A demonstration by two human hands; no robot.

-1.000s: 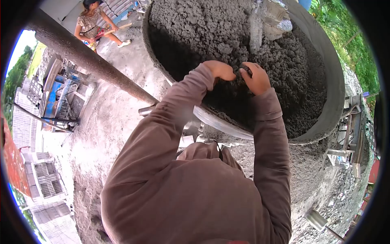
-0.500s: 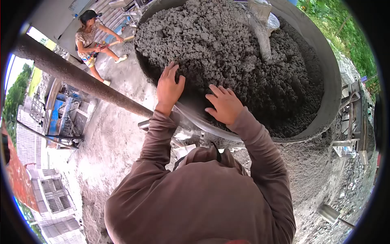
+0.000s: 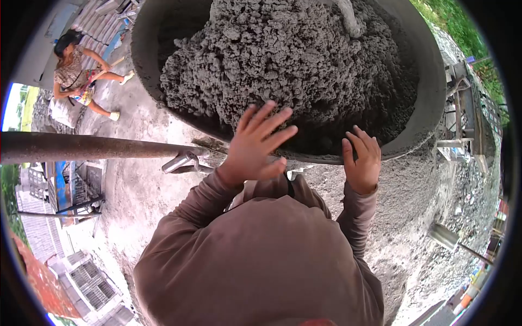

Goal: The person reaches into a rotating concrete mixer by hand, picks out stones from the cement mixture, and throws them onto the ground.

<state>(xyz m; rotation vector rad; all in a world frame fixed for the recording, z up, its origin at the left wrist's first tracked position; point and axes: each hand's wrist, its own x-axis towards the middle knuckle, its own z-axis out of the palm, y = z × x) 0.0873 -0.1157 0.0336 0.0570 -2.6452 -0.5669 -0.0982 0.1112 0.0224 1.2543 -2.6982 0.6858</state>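
- Our left hand (image 3: pixel 251 148) is raised at the near side of the round tub (image 3: pixel 428 103), its fingers spread wide and slightly blurred, the tips overlapping our view of the heap.
- Our right hand (image 3: pixel 363 165) is by the tub's near rim, fingers slightly parted and thumb set apart; we cannot tell whether they touch the rim.
- The grey, crumbly mix (image 3: pixel 272 60) is inside the tub, heaped high in the middle, with darker shade along the near wall.
- A mix-caked bar (image 3: pixel 349 19) dips into the heap at the far side.
- To our left, a rusty pipe (image 3: pixel 98 146) runs toward the tub; beyond it, another person (image 3: pixel 70 70) holds a long handle (image 3: pixel 117 61).
- To our right, we see a shovel-like tool (image 3: pixel 443 236) against the gritty ground (image 3: pixel 408 217).
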